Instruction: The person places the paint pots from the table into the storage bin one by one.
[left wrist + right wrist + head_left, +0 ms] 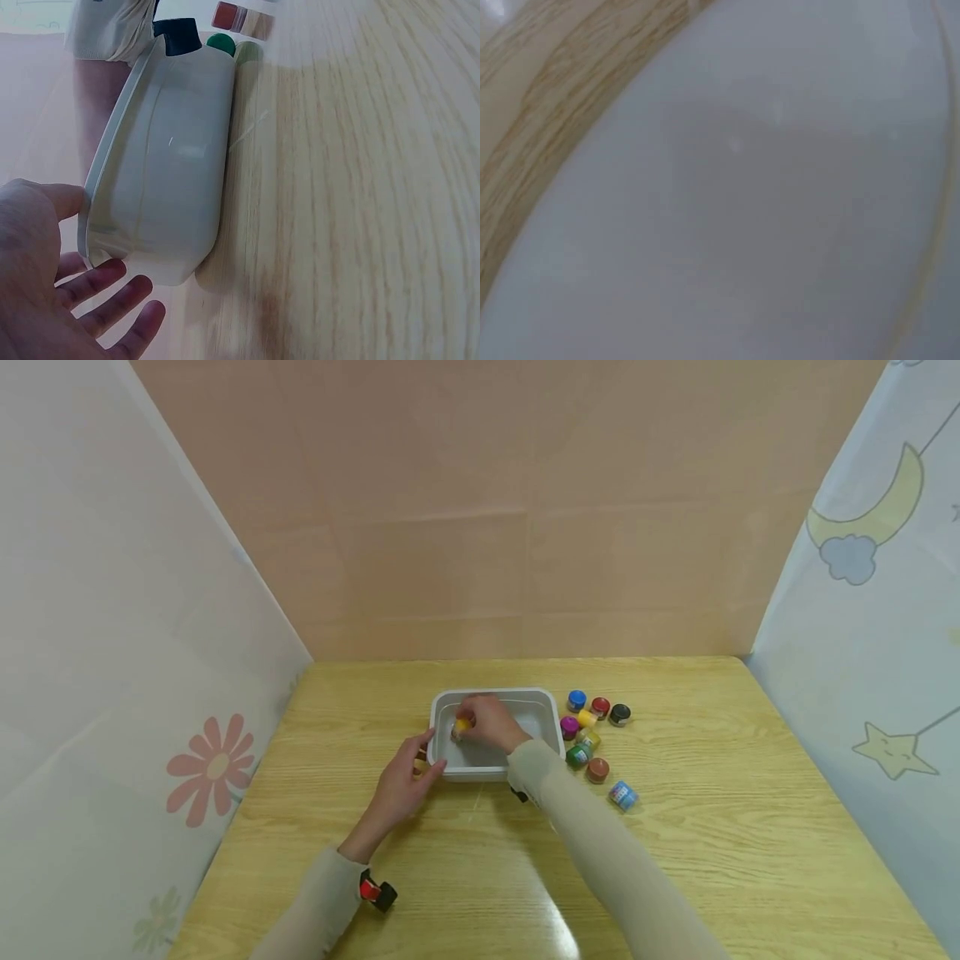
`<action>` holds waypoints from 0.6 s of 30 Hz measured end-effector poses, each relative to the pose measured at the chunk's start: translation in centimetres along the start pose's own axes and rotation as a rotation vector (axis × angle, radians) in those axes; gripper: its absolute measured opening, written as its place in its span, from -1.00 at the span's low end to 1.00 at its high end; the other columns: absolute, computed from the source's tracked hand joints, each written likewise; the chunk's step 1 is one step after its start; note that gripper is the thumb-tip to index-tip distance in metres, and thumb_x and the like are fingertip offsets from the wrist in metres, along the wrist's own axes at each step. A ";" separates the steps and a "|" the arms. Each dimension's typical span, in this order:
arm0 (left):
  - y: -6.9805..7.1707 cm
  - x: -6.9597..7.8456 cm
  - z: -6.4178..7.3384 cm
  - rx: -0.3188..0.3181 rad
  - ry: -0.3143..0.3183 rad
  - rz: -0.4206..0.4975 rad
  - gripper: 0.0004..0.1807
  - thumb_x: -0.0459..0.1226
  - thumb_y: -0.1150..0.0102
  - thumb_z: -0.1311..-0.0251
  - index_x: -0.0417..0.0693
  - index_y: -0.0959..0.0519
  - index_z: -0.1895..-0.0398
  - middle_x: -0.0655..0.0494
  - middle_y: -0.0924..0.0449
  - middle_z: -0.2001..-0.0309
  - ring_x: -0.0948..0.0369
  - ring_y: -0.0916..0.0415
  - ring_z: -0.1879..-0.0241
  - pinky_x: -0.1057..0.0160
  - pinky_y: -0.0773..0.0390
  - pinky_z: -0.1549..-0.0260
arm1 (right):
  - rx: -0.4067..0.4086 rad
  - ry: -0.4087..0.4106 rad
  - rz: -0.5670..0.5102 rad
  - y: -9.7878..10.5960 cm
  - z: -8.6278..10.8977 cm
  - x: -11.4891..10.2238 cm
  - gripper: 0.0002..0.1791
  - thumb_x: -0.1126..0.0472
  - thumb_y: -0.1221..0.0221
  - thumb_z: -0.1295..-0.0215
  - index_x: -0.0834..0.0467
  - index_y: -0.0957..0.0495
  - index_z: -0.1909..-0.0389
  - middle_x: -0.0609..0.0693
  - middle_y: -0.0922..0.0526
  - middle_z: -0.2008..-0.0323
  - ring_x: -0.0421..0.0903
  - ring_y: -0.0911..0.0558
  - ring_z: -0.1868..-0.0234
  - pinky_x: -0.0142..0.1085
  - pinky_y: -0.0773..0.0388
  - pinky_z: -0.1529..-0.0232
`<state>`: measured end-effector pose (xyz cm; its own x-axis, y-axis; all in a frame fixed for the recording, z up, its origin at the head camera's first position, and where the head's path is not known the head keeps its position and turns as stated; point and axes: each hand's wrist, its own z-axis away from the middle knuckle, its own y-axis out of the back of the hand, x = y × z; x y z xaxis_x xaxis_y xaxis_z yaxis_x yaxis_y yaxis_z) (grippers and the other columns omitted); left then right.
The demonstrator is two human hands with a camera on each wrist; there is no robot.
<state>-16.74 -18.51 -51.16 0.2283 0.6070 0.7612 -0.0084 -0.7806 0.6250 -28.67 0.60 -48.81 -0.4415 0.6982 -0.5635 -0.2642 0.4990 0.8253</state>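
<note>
In the head view a light grey plastic tray (497,771) stands on the table. My right hand (487,720) reaches into its left part and pinches a small paint jar (462,725) with a yellow-orange top. The right wrist view shows only the pale wall of the tray (765,195) up close, without the hand. My left hand (400,783) is at the front left corner of the tray. In the left wrist view its thumb (64,201) touches the rim, while the loosely spread fingers (112,296) lie by the end wall.
Right of the tray several small paint jars lie or stand in a loose group, among them a blue jar (577,700), a black jar (620,715) and a brown jar (597,770). A light blue jar (623,795) lies on its side nearer the front. Patterned walls flank the table (712,827).
</note>
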 end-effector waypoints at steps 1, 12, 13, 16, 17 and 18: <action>0.0 0.0 0.0 0.000 0.002 0.000 -0.36 -0.12 -0.21 -0.48 -0.11 -0.32 -0.52 -0.06 -0.55 -0.15 0.04 -0.54 -0.09 0.02 -0.66 0.03 | -0.001 0.004 -0.001 0.0 0.0 0.0 -0.67 0.28 -0.48 -0.20 0.25 -0.72 0.03 0.11 -0.76 0.10 0.02 -0.70 0.06 -0.14 -0.65 -0.06; 0.1 0.0 0.0 -0.005 0.009 0.008 -0.35 -0.09 -0.19 -0.49 -0.10 -0.31 -0.53 -0.07 -0.55 -0.17 0.03 -0.55 -0.10 0.04 -0.65 0.02 | -0.012 -0.028 -0.072 -0.1 -0.3 0.4 -0.70 0.33 -0.45 -0.22 0.27 -0.71 0.03 0.14 -0.77 0.10 0.01 -0.72 0.07 -0.16 -0.67 -0.06; 0.1 0.0 -0.1 -0.005 0.008 0.006 -0.35 -0.09 -0.19 -0.49 -0.10 -0.31 -0.53 -0.07 -0.55 -0.17 0.03 -0.55 -0.10 0.04 -0.65 0.02 | -0.009 -0.033 -0.072 -0.2 -0.3 0.4 -0.70 0.33 -0.44 -0.23 0.27 -0.72 0.03 0.13 -0.77 0.10 0.01 -0.72 0.07 -0.16 -0.67 -0.07; 0.1 0.0 -0.1 -0.007 0.004 0.003 -0.35 -0.09 -0.19 -0.49 -0.08 -0.31 -0.54 -0.06 -0.54 -0.17 0.03 -0.55 -0.10 0.06 -0.65 0.03 | 0.007 -0.055 -0.080 -0.3 -0.5 0.6 -0.72 0.32 -0.44 -0.23 0.27 -0.72 0.04 0.12 -0.78 0.11 0.00 -0.73 0.07 -0.17 -0.67 -0.07; 0.1 -0.1 -0.1 -0.009 0.003 0.003 -0.36 -0.09 -0.19 -0.49 -0.08 -0.31 -0.54 -0.06 -0.54 -0.17 0.03 -0.55 -0.10 0.07 -0.65 0.03 | 0.009 -0.069 -0.089 -0.3 -0.5 0.6 -0.72 0.32 -0.44 -0.24 0.26 -0.72 0.04 0.11 -0.78 0.11 -0.01 -0.73 0.06 -0.18 -0.67 -0.06; 0.1 -0.1 -0.1 -0.010 0.001 0.003 -0.36 -0.09 -0.19 -0.49 -0.08 -0.31 -0.54 -0.05 -0.54 -0.17 0.04 -0.55 -0.10 0.08 -0.64 0.03 | 0.011 -0.080 -0.094 -0.3 -0.5 0.6 -0.72 0.32 -0.44 -0.24 0.26 -0.72 0.04 0.11 -0.79 0.11 -0.01 -0.74 0.06 -0.19 -0.68 -0.05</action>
<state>-16.88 -18.61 -51.16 0.2276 0.6047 0.7632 -0.0189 -0.7809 0.6244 -29.29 0.62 -49.42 -0.3454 0.6864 -0.6399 -0.2913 0.5697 0.7684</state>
